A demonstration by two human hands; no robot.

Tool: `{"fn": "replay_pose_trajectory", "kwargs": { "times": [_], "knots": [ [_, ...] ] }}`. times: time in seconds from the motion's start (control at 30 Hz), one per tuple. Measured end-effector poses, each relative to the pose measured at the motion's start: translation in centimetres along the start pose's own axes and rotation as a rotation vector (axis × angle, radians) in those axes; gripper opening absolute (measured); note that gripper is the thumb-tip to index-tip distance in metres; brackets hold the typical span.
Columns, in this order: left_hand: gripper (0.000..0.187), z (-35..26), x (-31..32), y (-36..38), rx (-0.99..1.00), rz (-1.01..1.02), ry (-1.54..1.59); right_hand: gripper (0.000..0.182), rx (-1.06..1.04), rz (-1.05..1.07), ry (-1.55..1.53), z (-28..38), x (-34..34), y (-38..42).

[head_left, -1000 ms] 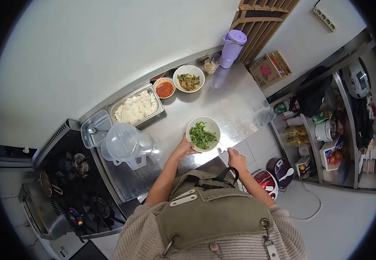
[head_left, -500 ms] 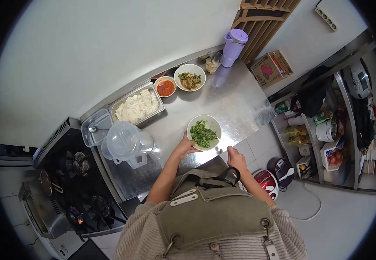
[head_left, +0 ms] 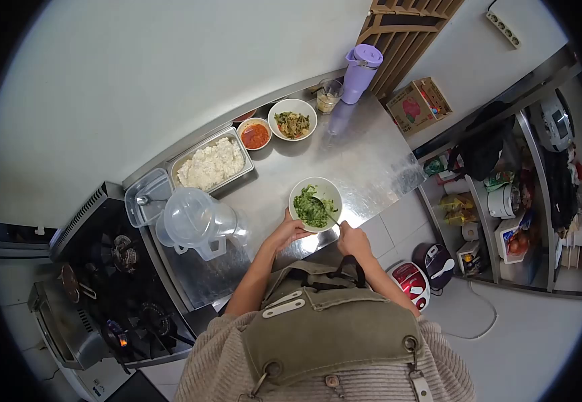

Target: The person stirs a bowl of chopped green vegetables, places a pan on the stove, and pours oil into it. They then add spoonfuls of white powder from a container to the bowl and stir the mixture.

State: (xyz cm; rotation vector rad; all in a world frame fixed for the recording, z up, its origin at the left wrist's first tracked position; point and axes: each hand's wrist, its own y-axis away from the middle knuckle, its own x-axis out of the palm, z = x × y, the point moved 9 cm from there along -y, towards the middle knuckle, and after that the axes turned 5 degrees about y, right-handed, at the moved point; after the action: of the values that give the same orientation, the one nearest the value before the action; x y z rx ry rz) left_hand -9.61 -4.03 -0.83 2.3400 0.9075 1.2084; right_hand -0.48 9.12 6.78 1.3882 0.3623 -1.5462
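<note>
Near the front edge of the steel surface [head_left: 364,157], a white bowl of chopped greens [head_left: 315,204] — left hand [head_left: 289,230] steadying its rim, fingers curled against it. Right hand [head_left: 353,240], fingers clamped on a spoon [head_left: 322,208] dipped into the greens. Step judged: mixing — continuing calls for firm bracing of the bowl.

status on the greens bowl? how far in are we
Done: chopped greens already sit in the white bowl on the steel counter. In hand: the left hand steadies the bowl's rim while the right hand holds a utensil whose end is down in the greens, so mixing looks underway. Left: the rice tray, red sauce bowl and vegetable bowl sit apart, none visibly added to the greens.
</note>
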Motion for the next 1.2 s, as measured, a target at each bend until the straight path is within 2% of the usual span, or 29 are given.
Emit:
{"fn": "replay_pose_trajectory", "kwargs": {
  "times": [0.17,0.27,0.37,0.5,0.57,0.63,0.7,0.8,0.93,1.07,1.2],
  "knots": [
    [0.083,0.2,0.0,0.0,-0.003,0.026,0.013,0.019,-0.068,-0.022,-0.005,-0.2,0.6,0.4],
    [0.082,0.0,0.1,-0.3,0.011,0.035,0.014,0.018,0.004,-0.129,0.006,-0.4,-1.8,-0.7],
    [0.08,-0.4,0.3,-0.2,0.02,0.029,0.029,0.018,-0.083,-0.155,-0.049,1.8,-3.8,0.0],
    [0.078,-0.3,0.1,-0.3,0.007,0.013,0.015,0.018,-0.135,-0.098,0.0,0.3,-0.7,-1.2],
    [0.079,-0.6,0.4,-0.3,0.016,0.027,0.011,0.017,-0.125,-0.119,-0.004,-0.4,-1.6,-2.0],
    [0.079,-0.7,0.5,-0.2,0.024,0.036,0.008,0.017,-0.03,-0.203,0.019,-0.2,-4.5,-1.7],
    [0.085,-0.3,0.1,-0.4,0.022,0.029,0.005,0.016,-0.018,-0.194,0.116,0.1,-4.8,-1.5],
    [0.082,0.0,0.1,-0.4,0.032,0.031,0.025,0.021,-0.165,-0.121,0.359,0.8,-2.5,-0.4],
    [0.08,-0.4,0.2,0.0,0.025,-0.001,0.047,0.021,-0.264,-0.106,0.36,2.1,-3.2,2.7],
    [0.081,0.0,0.0,-0.4,0.016,0.021,0.062,0.02,-0.259,-0.051,0.348,1.4,-0.7,1.3],
    [0.081,-0.1,0.2,-0.3,0.011,-0.007,0.05,0.017,-0.157,-0.126,0.317,1.3,-2.7,-0.6]
  ]
}}
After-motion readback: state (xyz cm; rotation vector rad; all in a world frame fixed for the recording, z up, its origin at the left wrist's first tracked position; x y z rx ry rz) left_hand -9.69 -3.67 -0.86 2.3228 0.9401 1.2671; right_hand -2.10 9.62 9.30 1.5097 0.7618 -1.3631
